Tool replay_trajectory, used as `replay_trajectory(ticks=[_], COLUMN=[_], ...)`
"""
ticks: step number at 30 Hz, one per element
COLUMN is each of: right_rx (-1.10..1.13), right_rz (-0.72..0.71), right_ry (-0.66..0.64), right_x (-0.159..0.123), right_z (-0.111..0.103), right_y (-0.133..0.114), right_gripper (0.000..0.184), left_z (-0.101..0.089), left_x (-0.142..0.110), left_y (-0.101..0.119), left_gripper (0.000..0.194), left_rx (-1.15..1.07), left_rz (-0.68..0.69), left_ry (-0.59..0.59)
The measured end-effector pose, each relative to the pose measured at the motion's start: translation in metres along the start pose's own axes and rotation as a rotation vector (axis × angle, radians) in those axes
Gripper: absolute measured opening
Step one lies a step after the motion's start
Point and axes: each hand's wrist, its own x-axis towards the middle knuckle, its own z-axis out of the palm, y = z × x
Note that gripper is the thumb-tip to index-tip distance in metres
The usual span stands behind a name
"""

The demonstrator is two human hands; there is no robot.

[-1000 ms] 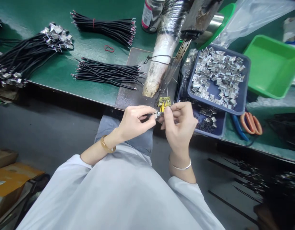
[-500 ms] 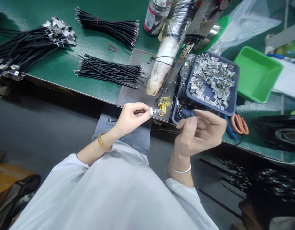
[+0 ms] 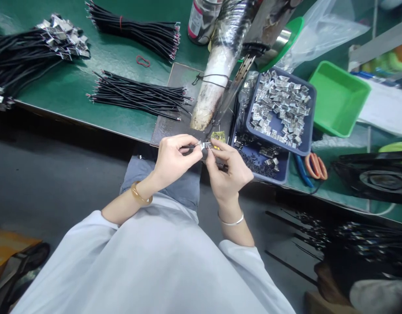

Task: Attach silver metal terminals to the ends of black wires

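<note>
My left hand [image 3: 175, 157] pinches a thin black cable [image 3: 189, 147] between thumb and forefinger, close to a small silvery metal connector piece [image 3: 205, 145] at its end. My right hand [image 3: 229, 171] meets it from the right, its thumb and fingertips closed at the connector's far end. Whatever lies between those right fingertips is too small to make out. Just behind the fingers is a yellow fixture [image 3: 217, 137] on the dark work plate [image 3: 161, 126], partly covered by the right hand.
Loose black cables [image 3: 138, 93] lie left of a wrapped tube [image 3: 217, 65]. A blue bin [image 3: 279, 150] of metal shells sits on a lower blue tray [image 3: 276, 178] with small black parts. Orange-handled scissors [image 3: 315, 165], a green bin [image 3: 340, 100] and finished-looking cable bundles [image 3: 63, 37] surround them.
My right hand has moved left from beside the blue trays to the connector, and its fingers now meet it. My left hand keeps its pinch on the cable. The view has shifted slightly.
</note>
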Motion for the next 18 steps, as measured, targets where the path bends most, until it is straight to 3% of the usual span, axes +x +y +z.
replay_trajectory(ticks=[11, 18], right_rx=[0.045, 0.056], right_rz=[0.063, 0.05], right_ry=[0.037, -0.01], right_x=[0.01, 0.007], right_z=[0.005, 0.0], right_y=[-0.001, -0.002], right_gripper=[0.009, 0.012], left_z=[0.0, -0.003], left_x=[0.006, 0.005], left_y=[0.006, 0.003], left_gripper=[0.012, 0.013], left_rx=[0.091, 0.098], left_rz=[0.095, 0.107], left_ry=[0.054, -0.006])
